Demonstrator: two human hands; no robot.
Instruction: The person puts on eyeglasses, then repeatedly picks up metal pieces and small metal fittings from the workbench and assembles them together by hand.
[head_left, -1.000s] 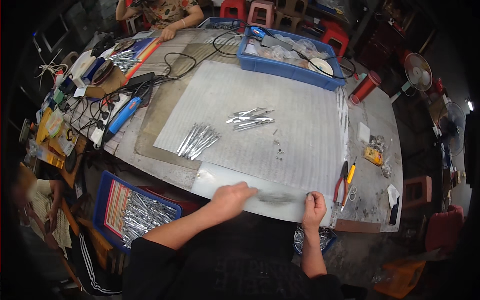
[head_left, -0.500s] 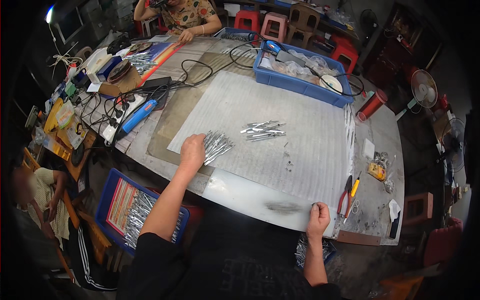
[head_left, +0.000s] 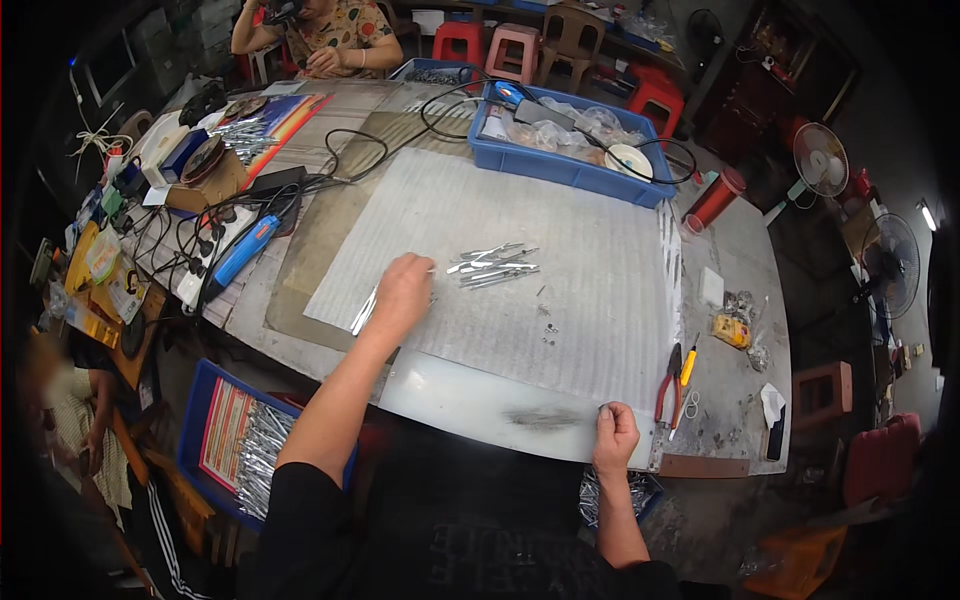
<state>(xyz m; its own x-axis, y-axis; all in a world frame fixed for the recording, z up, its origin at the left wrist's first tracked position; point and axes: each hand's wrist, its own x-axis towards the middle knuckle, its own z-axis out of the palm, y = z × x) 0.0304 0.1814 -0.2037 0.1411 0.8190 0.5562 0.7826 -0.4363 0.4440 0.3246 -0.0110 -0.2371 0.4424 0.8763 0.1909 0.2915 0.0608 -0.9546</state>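
Observation:
My left hand (head_left: 403, 293) is over a pile of slim silvery metal rods (head_left: 365, 312), hiding most of it. Its fingers are curled and a bright sliver shows at their tips; whether they grip a rod I cannot make out. Just to the right lies a second loose bunch of similar rods (head_left: 497, 265) on the white foam sheet (head_left: 590, 230). At the table's front edge, my right hand (head_left: 615, 437) is closed with the thumb on top, next to a smooth white plate (head_left: 450, 390). A dark spot shows at its thumb tip, too small to name.
Tiny rings (head_left: 549, 328) lie on the foam. Red-handled pliers (head_left: 668, 385) and a yellow-handled tool (head_left: 689, 366) are at the right. A blue bin (head_left: 570, 170) stands at the back, a blue tray (head_left: 205, 415) of rods below left. Another person (head_left: 335, 45) sits across the table.
My left hand has moved right, from the pile's left side to over it, covering most of the rods. My right hand stays closed by the table edge. The whole view has shifted somewhat.

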